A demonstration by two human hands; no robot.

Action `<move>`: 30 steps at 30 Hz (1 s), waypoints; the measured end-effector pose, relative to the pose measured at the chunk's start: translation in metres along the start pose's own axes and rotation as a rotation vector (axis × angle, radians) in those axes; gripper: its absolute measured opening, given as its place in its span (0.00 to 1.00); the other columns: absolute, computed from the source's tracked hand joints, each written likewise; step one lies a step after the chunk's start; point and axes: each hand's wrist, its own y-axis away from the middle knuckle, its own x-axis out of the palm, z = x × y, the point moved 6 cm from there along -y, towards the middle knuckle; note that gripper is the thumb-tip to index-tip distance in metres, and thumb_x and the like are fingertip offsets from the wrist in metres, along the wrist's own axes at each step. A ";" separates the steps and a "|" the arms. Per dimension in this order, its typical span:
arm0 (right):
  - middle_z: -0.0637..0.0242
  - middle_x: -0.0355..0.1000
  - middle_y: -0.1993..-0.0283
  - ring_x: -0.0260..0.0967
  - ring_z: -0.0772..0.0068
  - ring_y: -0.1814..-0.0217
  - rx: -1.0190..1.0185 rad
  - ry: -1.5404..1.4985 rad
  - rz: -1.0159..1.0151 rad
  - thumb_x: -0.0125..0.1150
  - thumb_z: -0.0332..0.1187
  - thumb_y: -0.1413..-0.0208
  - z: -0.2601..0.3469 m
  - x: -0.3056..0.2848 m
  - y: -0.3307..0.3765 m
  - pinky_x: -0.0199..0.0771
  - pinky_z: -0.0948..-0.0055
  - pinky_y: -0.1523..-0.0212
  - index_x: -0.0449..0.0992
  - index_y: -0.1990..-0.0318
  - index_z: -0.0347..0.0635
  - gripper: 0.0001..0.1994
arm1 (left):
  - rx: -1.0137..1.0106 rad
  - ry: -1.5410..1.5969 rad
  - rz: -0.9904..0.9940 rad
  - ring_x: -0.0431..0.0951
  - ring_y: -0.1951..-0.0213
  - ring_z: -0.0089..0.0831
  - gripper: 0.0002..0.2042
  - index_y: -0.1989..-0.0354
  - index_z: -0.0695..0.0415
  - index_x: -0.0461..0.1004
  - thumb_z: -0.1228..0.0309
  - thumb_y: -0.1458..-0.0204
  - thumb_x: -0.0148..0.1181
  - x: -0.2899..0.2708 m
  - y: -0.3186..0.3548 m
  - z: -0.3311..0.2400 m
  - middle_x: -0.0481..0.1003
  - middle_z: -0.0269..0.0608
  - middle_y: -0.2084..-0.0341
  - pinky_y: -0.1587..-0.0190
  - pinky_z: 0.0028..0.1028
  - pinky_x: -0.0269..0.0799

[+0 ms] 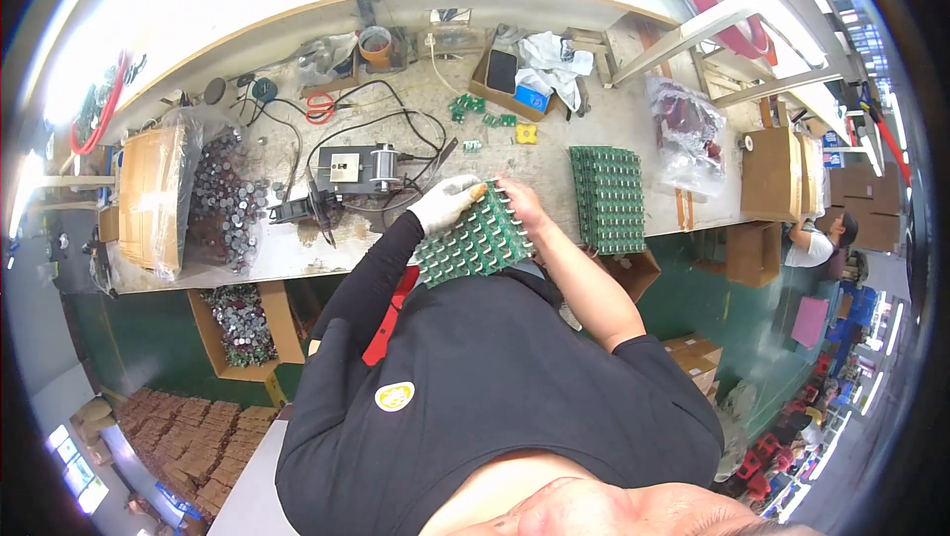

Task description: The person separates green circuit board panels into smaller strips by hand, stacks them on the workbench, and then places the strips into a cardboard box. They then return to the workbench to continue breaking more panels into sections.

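1 carton in clear plastic stands at the left end of the bench, heap of small round parts just beside it. Then red-handled scissors toward the back, small bench unit with black cables nearer. Middle: green panel with rows of small pale parts, tilted, between torso and bench's near edge. 2 hands on it: left hand, white glove, closed on its upper left edge; right hand, bare, fingers curled onto its upper right edge. Further right: stack of green panels, plastic bag, another carton.
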 end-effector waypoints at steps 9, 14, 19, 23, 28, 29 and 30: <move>0.51 0.73 0.68 0.71 0.56 0.61 -0.180 0.655 -0.258 0.43 0.45 0.41 -0.063 -0.071 -0.104 0.66 0.63 0.58 0.74 0.60 0.35 0.20 | -0.131 -0.126 -0.084 0.70 0.58 0.28 0.21 0.55 0.63 0.69 0.57 0.46 0.46 -0.035 0.017 0.081 0.73 0.44 0.63 0.54 0.27 0.63; 0.46 0.72 0.67 0.68 0.45 0.62 -0.397 1.159 -0.611 0.46 0.52 0.45 -0.042 -0.076 -0.110 0.66 0.56 0.58 0.74 0.70 0.35 0.24 | -0.393 -0.214 0.035 0.72 0.59 0.28 0.21 0.51 0.65 0.68 0.62 0.47 0.49 -0.024 0.013 0.048 0.74 0.44 0.61 0.54 0.25 0.64; 0.62 0.73 0.72 0.68 0.70 0.70 0.043 0.536 0.188 0.48 0.51 0.44 -0.060 -0.008 -0.069 0.67 0.70 0.62 0.75 0.68 0.34 0.24 | -0.386 -0.169 -0.037 0.72 0.55 0.32 0.22 0.51 0.65 0.68 0.59 0.46 0.48 -0.018 0.012 0.050 0.73 0.50 0.58 0.52 0.26 0.64; 0.69 0.72 0.71 0.64 0.82 0.67 -0.068 0.497 0.075 0.47 0.46 0.41 -0.045 0.010 -0.050 0.65 0.77 0.62 0.75 0.64 0.33 0.21 | -0.361 -0.271 -0.123 0.72 0.60 0.27 0.18 0.53 0.64 0.69 0.62 0.46 0.49 -0.020 0.010 0.054 0.74 0.44 0.63 0.55 0.26 0.65; 0.65 0.73 0.64 0.65 0.78 0.62 -0.164 0.602 0.028 0.47 0.46 0.41 -0.022 0.023 -0.037 0.65 0.76 0.57 0.73 0.57 0.31 0.22 | -0.300 -0.178 -0.153 0.72 0.64 0.26 0.17 0.56 0.65 0.71 0.63 0.48 0.51 -0.016 0.011 0.039 0.75 0.43 0.68 0.59 0.26 0.66; 0.64 0.73 0.64 0.65 0.78 0.62 -0.074 0.659 0.033 0.47 0.47 0.41 -0.016 0.025 -0.031 0.64 0.76 0.57 0.72 0.55 0.31 0.23 | -0.295 -0.114 -0.176 0.71 0.67 0.23 0.17 0.57 0.65 0.71 0.64 0.48 0.51 -0.017 0.010 0.052 0.74 0.39 0.70 0.61 0.24 0.66; 0.65 0.73 0.68 0.64 0.79 0.65 -0.205 0.591 -0.002 0.47 0.48 0.41 -0.020 0.018 -0.035 0.65 0.77 0.61 0.73 0.58 0.31 0.24 | -0.286 -0.100 -0.163 0.71 0.68 0.22 0.17 0.57 0.65 0.71 0.64 0.48 0.52 -0.014 0.005 0.048 0.74 0.37 0.70 0.62 0.24 0.66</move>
